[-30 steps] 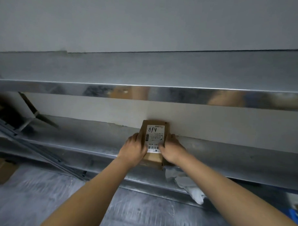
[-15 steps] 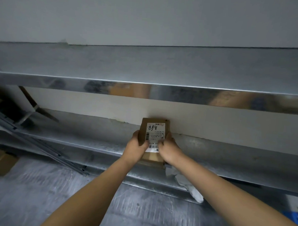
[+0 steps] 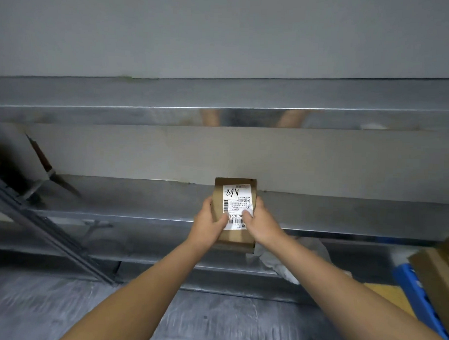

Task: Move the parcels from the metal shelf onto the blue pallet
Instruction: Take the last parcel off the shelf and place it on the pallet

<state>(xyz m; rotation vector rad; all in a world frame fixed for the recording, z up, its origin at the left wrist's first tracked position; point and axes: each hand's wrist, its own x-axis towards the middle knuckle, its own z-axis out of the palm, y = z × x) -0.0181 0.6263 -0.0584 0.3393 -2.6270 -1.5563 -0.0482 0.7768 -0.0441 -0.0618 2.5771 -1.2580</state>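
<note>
Cardboard parcel [image 3: 233,211], centre frame, over the front edge of the metal shelf [image 3: 130,199], clamped between left hand [image 3: 208,225] and right hand [image 3: 263,226] on its long sides, thumbs on label [image 3: 237,199]. Long axis points up-frame toward wall [image 3: 219,154]. Blue pallet [image 3: 415,298] sits lower right; right arm is nearer it.

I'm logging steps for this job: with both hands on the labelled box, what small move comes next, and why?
Probably draw the parcel clear of the metal shelf: the left hand and right hand grip its sides, its near end overhangs the shelf edge, and the blue pallet lies at lower right.
</note>
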